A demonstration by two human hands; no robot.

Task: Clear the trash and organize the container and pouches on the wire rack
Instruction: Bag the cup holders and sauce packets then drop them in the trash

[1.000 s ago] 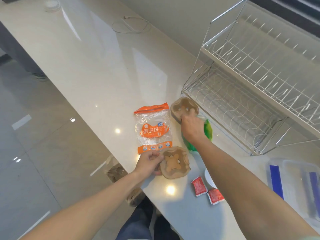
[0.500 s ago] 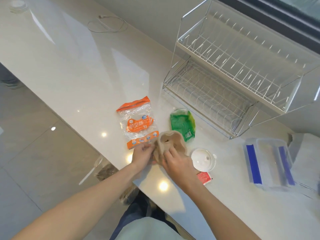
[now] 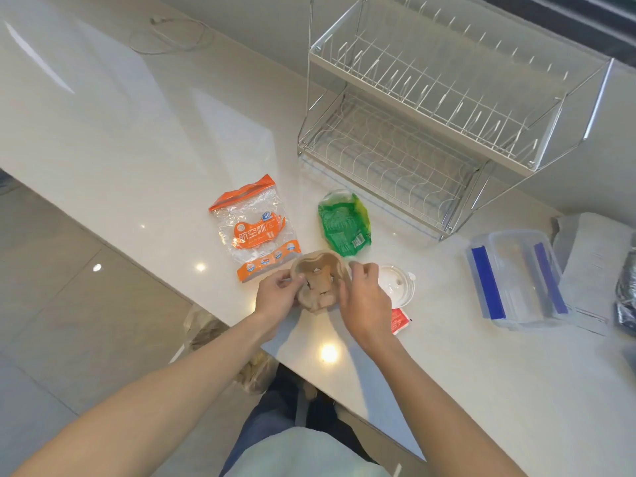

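Both hands hold brown pulp cup carriers [image 3: 318, 282], stacked together near the counter's front edge. My left hand [image 3: 277, 297] grips their left side and my right hand [image 3: 361, 301] grips the right side. An orange and clear pouch [image 3: 256, 227] lies just beyond the carriers. A green pouch [image 3: 344, 223] lies to its right. The two-tier wire rack [image 3: 430, 122] stands at the back with nothing on it. A clear container with blue clips [image 3: 516, 278] sits at the right.
A white round lid [image 3: 395, 282] and a red sauce packet [image 3: 399, 320] lie beside my right hand. Grey cardboard [image 3: 592, 256] and a dark bag [image 3: 626, 297] are at the far right. A plastic trash bag [image 3: 223, 342] hangs below the counter edge. A white cable [image 3: 172, 36] lies far back.
My right hand carried the far carrier back and set it on the one in my left hand. Both hands now hold the stack together. The view has shifted right.
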